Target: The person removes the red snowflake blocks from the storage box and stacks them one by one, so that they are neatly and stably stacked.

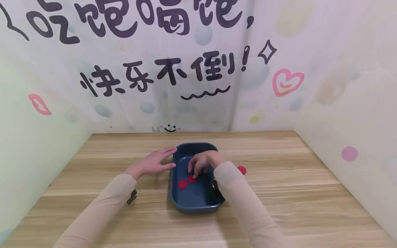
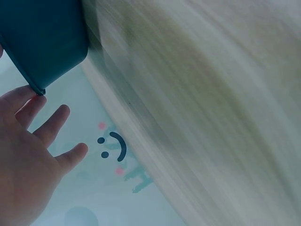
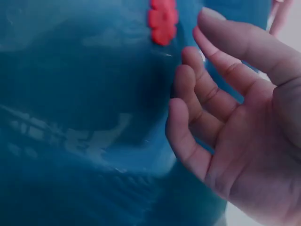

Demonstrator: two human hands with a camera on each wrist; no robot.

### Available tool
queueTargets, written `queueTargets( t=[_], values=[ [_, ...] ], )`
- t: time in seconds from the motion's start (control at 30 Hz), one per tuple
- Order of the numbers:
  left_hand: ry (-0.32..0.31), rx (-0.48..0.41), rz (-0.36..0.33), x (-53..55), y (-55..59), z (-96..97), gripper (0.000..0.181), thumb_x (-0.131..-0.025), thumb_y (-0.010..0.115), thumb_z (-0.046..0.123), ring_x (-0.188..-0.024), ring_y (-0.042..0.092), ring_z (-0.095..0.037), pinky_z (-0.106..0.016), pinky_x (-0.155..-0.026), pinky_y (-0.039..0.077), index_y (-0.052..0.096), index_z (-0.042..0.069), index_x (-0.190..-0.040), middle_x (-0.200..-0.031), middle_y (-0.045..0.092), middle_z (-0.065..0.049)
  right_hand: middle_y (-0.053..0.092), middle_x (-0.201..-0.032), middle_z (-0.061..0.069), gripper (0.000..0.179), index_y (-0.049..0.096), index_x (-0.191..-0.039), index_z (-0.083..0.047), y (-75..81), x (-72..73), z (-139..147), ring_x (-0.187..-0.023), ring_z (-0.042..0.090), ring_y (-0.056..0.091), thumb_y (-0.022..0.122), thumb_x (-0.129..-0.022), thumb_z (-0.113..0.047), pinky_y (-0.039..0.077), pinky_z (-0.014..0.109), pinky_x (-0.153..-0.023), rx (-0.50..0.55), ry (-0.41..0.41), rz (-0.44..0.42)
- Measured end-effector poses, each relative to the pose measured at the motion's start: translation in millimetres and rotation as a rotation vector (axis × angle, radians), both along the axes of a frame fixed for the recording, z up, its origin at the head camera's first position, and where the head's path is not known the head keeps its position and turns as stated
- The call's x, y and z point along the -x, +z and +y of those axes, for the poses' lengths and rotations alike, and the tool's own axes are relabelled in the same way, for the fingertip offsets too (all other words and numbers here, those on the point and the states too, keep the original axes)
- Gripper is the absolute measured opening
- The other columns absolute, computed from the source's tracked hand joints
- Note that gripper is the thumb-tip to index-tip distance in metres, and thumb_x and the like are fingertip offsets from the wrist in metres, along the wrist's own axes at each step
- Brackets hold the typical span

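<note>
A dark blue rectangular bin (image 1: pixel 196 209) stands on the wooden table. Inside it, a red flower-shaped disc (image 1: pixel 183 184) lies on the floor, and a second red disc (image 1: pixel 192 178) is right at the fingertips of my right hand (image 1: pixel 203 162). That hand reaches down into the bin with loosely bent fingers; in the right wrist view its thumb and fingers stand apart with no disc between them, beside a red disc (image 3: pixel 163 21). My left hand (image 1: pixel 155 161) touches the bin's left rim with extended fingers, also visible against the rim in the left wrist view.
Another red disc (image 1: pixel 242 170) lies on the table right of the bin, partly behind the right sleeve (image 1: pixel 238 189). Dark wrist gear (image 1: pixel 132 197) shows below the left sleeve. A printed curtain (image 1: pixel 198 110) stands behind the table, with pale walls at both sides.
</note>
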State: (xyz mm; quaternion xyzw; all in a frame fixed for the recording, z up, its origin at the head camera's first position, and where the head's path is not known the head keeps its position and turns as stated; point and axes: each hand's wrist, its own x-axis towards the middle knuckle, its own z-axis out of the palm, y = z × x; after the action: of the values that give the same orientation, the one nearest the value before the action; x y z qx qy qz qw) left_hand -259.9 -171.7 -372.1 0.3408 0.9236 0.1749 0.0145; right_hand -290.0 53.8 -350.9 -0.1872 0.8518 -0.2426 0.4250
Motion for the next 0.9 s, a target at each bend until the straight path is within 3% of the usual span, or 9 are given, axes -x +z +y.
queueTargets(
  t=[0.3,0.53,0.73,0.9],
  values=[
    [0.0,0.009,0.006,0.7,-2.8,0.6,0.066,-0.087,0.048,0.045,-0.124,0.028,-0.031,-0.052,-0.095,0.023,0.032,0.005,-0.136,-0.139,0.03,-0.013,0.055,-0.094,0.003,0.024,0.058,-0.096,-0.015,-13.3,-4.2,-0.6,-0.086,0.019,0.05,0.068,-0.076,-0.008,0.042,0.034,-0.076,-0.001,0.004,0.024],
    [-0.007,-0.001,0.006,-1.7,1.8,1.9,0.064,-0.087,0.05,0.042,-0.124,0.029,-0.03,-0.049,-0.096,0.024,0.033,0.004,-0.136,-0.138,0.031,-0.013,0.053,-0.09,0.003,0.027,0.055,-0.094,-0.016,-10.6,-8.2,-6.8,-0.083,0.018,0.049,0.07,-0.074,-0.006,0.043,0.034,-0.077,-0.078,0.079,0.1],
    [-0.011,0.015,0.015,-1.4,2.6,1.7,0.064,-0.088,0.049,0.042,-0.123,0.03,-0.031,-0.05,-0.096,0.024,0.033,0.004,-0.136,-0.138,0.031,-0.014,0.052,-0.09,0.002,0.023,0.056,-0.087,-0.017,-11.5,-10.2,-9.7,-0.084,0.018,0.049,0.072,-0.073,-0.009,0.043,0.035,-0.078,-0.115,0.084,0.166],
    [-0.007,0.015,0.008,-2.2,2.5,1.5,0.063,-0.088,0.05,0.04,-0.124,0.029,-0.031,-0.051,-0.095,0.024,0.033,0.004,-0.136,-0.138,0.031,-0.013,0.053,-0.084,0.002,0.024,0.054,-0.085,-0.015,-13.6,-11.3,-9.8,-0.078,0.017,0.049,0.073,-0.071,-0.009,0.044,0.031,-0.071,-0.098,0.086,0.228]
  ],
)
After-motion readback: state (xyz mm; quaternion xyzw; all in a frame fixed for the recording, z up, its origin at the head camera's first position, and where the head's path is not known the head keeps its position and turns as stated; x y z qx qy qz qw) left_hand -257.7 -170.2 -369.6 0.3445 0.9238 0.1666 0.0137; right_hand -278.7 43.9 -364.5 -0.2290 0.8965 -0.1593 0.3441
